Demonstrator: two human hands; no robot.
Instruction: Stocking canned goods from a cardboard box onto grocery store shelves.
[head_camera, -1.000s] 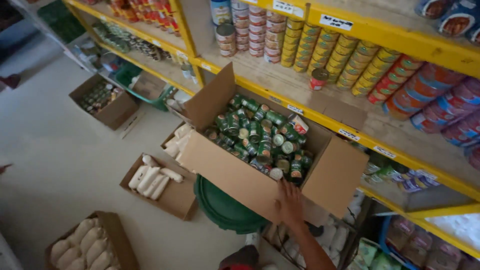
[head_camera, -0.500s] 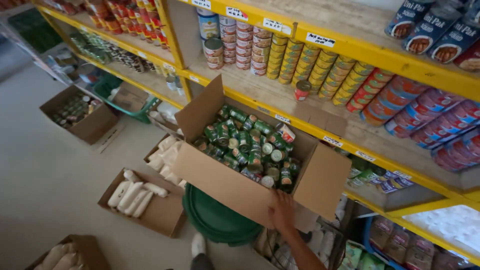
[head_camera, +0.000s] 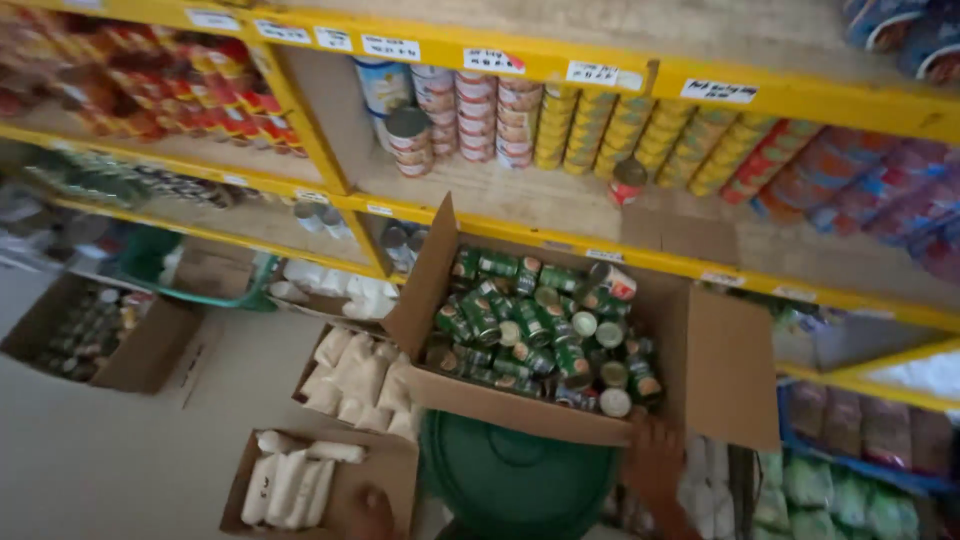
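Here — right hand fingers grasping cardboard box rim | green cans inside

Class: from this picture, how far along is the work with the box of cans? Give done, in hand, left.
Done: the cardboard box is open, flaps out, by the yellow shelves. In hand: the right hand grips its near edge. Left: the green cans fill it, apparently none unpacked.

right hand | grips cardboard box edge (green cans inside)
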